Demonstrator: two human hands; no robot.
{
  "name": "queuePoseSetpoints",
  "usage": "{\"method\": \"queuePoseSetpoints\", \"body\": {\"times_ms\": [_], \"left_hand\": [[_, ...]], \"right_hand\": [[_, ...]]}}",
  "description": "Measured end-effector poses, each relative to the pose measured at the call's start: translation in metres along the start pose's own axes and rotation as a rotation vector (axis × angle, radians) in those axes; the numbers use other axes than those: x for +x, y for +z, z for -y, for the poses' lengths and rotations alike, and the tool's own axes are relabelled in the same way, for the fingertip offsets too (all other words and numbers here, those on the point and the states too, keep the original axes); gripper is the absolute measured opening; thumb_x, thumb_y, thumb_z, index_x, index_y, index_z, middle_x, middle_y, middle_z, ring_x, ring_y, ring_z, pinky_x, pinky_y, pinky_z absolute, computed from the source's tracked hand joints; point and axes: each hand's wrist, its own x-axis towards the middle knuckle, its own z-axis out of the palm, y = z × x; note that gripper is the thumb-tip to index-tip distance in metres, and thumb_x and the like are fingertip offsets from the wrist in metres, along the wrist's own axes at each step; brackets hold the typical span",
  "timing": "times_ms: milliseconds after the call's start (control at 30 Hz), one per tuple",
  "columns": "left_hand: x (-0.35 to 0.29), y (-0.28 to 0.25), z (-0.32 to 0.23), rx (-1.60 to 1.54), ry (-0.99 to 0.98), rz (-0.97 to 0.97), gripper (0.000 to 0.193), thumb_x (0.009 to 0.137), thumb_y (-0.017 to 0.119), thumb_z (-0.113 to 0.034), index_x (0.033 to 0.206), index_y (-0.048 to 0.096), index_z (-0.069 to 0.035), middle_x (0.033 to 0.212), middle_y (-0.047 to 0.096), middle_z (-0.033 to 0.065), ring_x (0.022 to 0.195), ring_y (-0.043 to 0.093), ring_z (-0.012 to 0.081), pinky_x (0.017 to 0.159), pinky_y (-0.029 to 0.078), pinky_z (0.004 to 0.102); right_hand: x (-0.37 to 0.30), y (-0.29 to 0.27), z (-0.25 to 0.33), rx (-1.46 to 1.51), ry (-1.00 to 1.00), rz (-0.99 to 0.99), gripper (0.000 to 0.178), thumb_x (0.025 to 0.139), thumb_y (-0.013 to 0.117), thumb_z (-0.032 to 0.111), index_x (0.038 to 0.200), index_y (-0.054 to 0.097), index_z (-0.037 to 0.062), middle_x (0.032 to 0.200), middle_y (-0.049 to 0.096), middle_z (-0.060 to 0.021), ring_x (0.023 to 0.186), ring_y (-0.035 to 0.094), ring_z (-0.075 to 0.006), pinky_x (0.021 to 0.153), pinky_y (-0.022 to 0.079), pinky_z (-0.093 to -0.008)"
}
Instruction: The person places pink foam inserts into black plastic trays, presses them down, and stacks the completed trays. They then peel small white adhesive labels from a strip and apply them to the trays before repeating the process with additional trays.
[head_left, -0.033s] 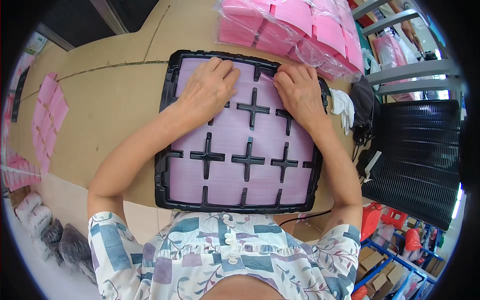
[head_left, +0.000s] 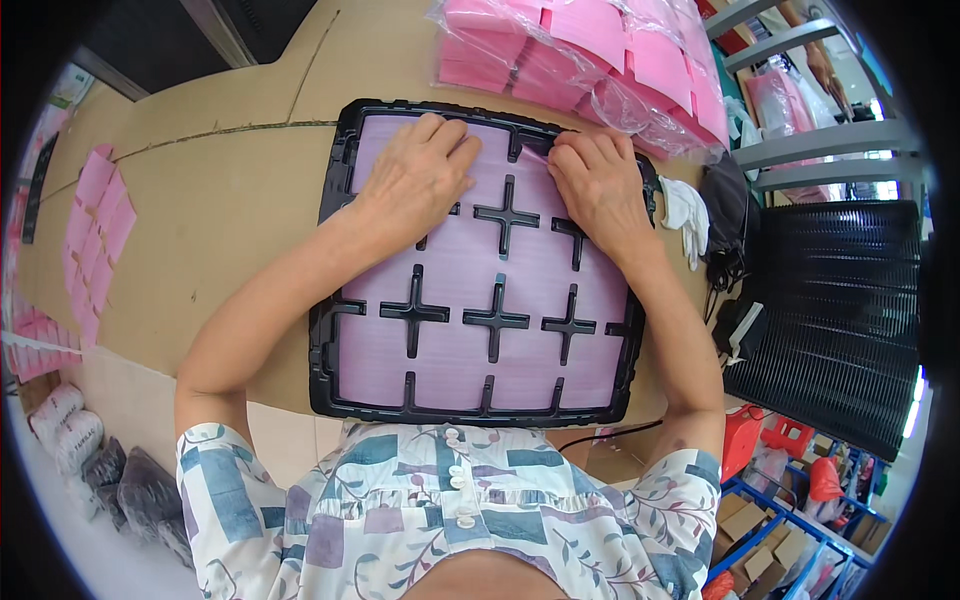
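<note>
A black plastic tray [head_left: 325, 345] with raised cross-shaped dividers lies before me, lined with a thin pink foam sheet [head_left: 450, 355]. The dividers poke up through slits in the sheet. My left hand [head_left: 420, 172] rests over the tray's far left part, fingers curled down on the sheet; its fingertips and anything under them are hidden. At the far right corner, my right hand [head_left: 600, 185] has its fingers closed at the sheet's edge. A small flap of the sheet is lifted beside those fingers.
Plastic-wrapped pink foam pieces [head_left: 590, 60] are stacked behind the tray. Pink slotted sheets [head_left: 98, 240] lie at the left of the cardboard-covered table [head_left: 220, 230]. White gloves [head_left: 685, 215] and a black ribbed panel [head_left: 830, 320] are at right. Another person's arm [head_left: 825, 70] shows far right.
</note>
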Motion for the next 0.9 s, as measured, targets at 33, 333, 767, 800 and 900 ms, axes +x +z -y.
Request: {"method": "queuePoseSetpoints", "body": {"times_ms": [33, 333, 767, 800, 900], "left_hand": [[0.000, 0.000, 0.000, 0.003, 0.002, -0.006, 0.039, 0.076, 0.074, -0.007, 0.112, 0.061, 0.001, 0.115, 0.060, 0.0150, 0.107, 0.056, 0.0322, 0.092, 0.048, 0.0411], [0.019, 0.006, -0.010, 0.012, 0.085, -0.103, 0.038, 0.077, 0.070, -0.004, 0.114, 0.062, 0.000, 0.118, 0.060, 0.0153, 0.111, 0.055, 0.0324, 0.095, 0.047, 0.0424], [0.032, 0.026, -0.044, -0.134, 0.236, 0.086, 0.033, 0.083, 0.069, -0.010, 0.113, 0.063, -0.001, 0.120, 0.060, 0.0144, 0.117, 0.054, 0.0322, 0.100, 0.045, 0.0428], [0.033, 0.026, -0.044, -0.129, 0.233, 0.092, 0.033, 0.083, 0.069, -0.010, 0.114, 0.063, -0.001, 0.121, 0.060, 0.0146, 0.117, 0.054, 0.0323, 0.100, 0.045, 0.0427], [0.031, 0.026, -0.045, -0.114, 0.226, 0.096, 0.034, 0.083, 0.069, -0.010, 0.115, 0.062, -0.001, 0.122, 0.059, 0.0148, 0.117, 0.054, 0.0320, 0.101, 0.045, 0.0426]], "right_hand": [[-0.002, 0.001, -0.001, 0.027, 0.011, 0.023, 0.013, 0.083, 0.069, 0.009, 0.093, 0.061, 0.0060, 0.098, 0.065, -0.0087, 0.093, 0.061, -0.0257, 0.094, 0.044, -0.0432], [-0.009, -0.028, -0.013, 0.240, 0.232, -0.016, 0.022, 0.085, 0.065, 0.006, 0.106, 0.066, 0.0041, 0.104, 0.069, -0.0125, 0.094, 0.064, -0.0335, 0.091, 0.047, -0.0437], [-0.059, -0.032, -0.036, -0.009, 0.517, 0.119, 0.018, 0.086, 0.070, 0.020, 0.098, 0.074, 0.0068, 0.090, 0.064, -0.0116, 0.086, 0.062, -0.0316, 0.078, 0.047, -0.0441], [-0.059, -0.030, -0.038, 0.009, 0.532, 0.136, 0.016, 0.086, 0.070, 0.020, 0.096, 0.073, 0.0068, 0.090, 0.064, -0.0115, 0.087, 0.062, -0.0315, 0.079, 0.046, -0.0436], [-0.059, -0.027, -0.042, 0.044, 0.549, 0.169, 0.013, 0.086, 0.070, 0.019, 0.093, 0.071, 0.0068, 0.090, 0.064, -0.0110, 0.088, 0.062, -0.0309, 0.080, 0.045, -0.0426]]}}
